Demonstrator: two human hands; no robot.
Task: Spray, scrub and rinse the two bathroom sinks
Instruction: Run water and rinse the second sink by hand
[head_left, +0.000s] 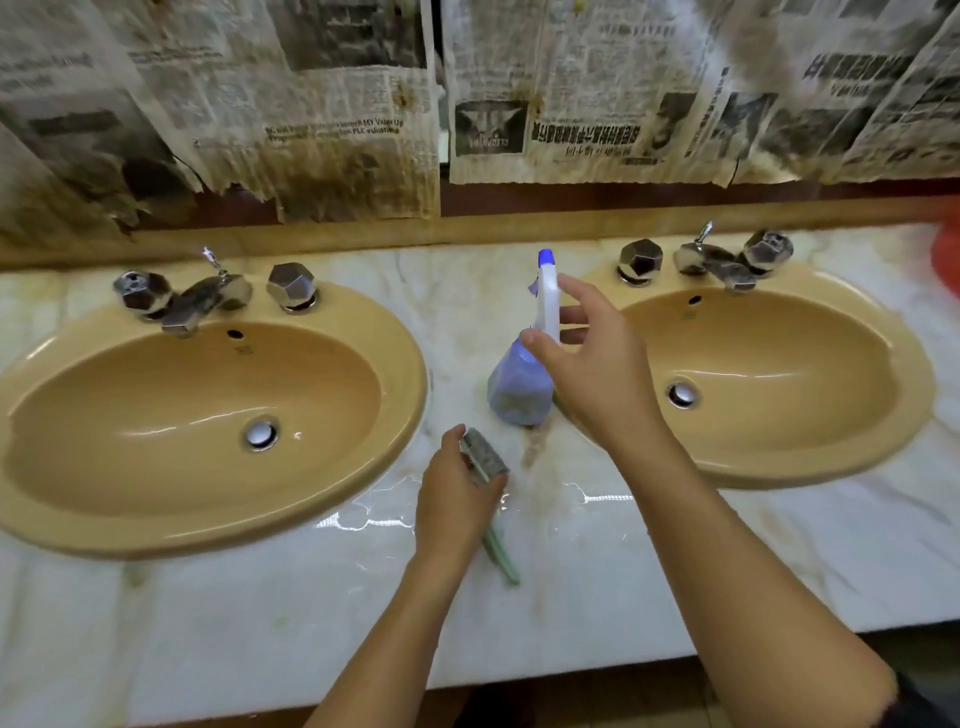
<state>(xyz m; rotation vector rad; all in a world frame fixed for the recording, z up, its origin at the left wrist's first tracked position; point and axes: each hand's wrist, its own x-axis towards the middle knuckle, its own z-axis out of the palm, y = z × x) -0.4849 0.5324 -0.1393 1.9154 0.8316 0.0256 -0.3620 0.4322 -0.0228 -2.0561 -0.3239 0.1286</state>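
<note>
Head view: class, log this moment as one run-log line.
stage: before spraying | left hand: holds brush | right hand: open around spray bottle, grip not closed | bottle: upright on counter between sinks

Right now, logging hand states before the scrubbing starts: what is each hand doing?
Left hand: grips the scrub brush.
Right hand: open, fingers around the spray bottle, not gripping it.

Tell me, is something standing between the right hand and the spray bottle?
Nothing visible does. The right hand is open right at the spray bottle on the counter between the two sinks, its fingers beside the bottle's neck.
</note>
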